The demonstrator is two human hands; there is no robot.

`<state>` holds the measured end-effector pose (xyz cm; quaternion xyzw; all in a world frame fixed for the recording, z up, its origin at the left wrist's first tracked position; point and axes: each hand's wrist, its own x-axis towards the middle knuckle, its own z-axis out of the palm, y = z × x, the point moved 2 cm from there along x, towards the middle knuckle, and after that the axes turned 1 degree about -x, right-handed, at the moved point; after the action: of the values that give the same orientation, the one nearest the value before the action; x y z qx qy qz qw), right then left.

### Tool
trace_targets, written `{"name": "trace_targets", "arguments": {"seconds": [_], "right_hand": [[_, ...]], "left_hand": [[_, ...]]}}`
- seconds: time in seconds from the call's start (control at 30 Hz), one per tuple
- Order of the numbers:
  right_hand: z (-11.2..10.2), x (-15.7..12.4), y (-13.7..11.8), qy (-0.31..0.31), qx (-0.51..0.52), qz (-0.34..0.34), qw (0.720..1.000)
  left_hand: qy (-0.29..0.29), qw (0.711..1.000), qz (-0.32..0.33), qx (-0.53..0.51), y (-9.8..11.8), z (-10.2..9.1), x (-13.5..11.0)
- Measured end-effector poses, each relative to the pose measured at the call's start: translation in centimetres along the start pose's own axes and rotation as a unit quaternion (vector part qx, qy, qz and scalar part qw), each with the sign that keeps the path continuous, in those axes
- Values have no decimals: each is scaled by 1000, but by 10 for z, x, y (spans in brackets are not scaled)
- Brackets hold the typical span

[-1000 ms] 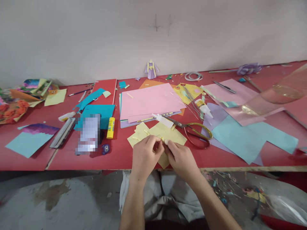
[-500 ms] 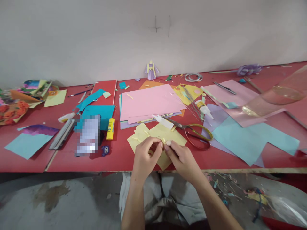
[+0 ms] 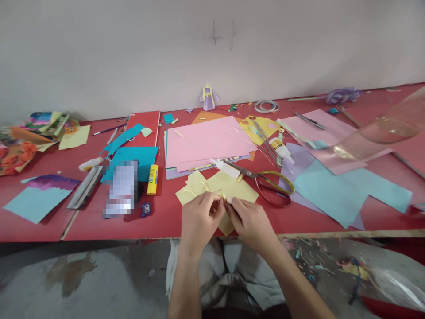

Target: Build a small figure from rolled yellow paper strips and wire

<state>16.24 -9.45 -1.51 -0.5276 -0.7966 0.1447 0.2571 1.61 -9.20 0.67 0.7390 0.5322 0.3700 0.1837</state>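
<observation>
Both hands meet over a piece of yellow paper (image 3: 244, 188) near the table's front edge. My left hand (image 3: 202, 217) pinches a small pale yellow paper piece (image 3: 223, 195) between thumb and forefinger. The fingertips of my right hand (image 3: 249, 219) are closed on the same piece from the other side. Its exact shape is partly hidden by the fingers. Several thin yellow paper rolls (image 3: 203, 185) lie on the yellow paper, just beyond my left hand. A white glue bottle (image 3: 227, 169) and scissors (image 3: 265, 179) with yellow-green handles rest beyond my right hand.
Stacked pink paper (image 3: 209, 139) lies mid-table, with a small paper doll (image 3: 209, 97) against the wall. Left are a yellow glue stick (image 3: 152, 179), a blurred-out phone (image 3: 122, 188) and a cutter (image 3: 84, 188). Light blue paper (image 3: 332, 190) and a tilted clear bottle (image 3: 375, 133) are right.
Both hands have shifted slightly left and drawn closer together around the yellow paper piece. The right fingers now cover more of it. The things on the table stay in place.
</observation>
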Motion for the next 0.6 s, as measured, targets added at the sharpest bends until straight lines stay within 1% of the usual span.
{"name": "trace_targets", "arguments": {"seconds": [0.17,0.37,0.47,0.6], "right_hand": [[-3,1,-1,12,14,11,1000],[1,-1,-2,35,-47,-27,998],[1,-1,-3,48,-58,-46,996],[2,-1,-2,32,-40,-40,998]], "left_hand": [[-8,1000,-2,-8,2,-3,-2],[-12,999,6,46,5,-5,-3],[-12,998,4,61,7,-4,-1],[-18,999,-7,41,7,-2,1]]}}
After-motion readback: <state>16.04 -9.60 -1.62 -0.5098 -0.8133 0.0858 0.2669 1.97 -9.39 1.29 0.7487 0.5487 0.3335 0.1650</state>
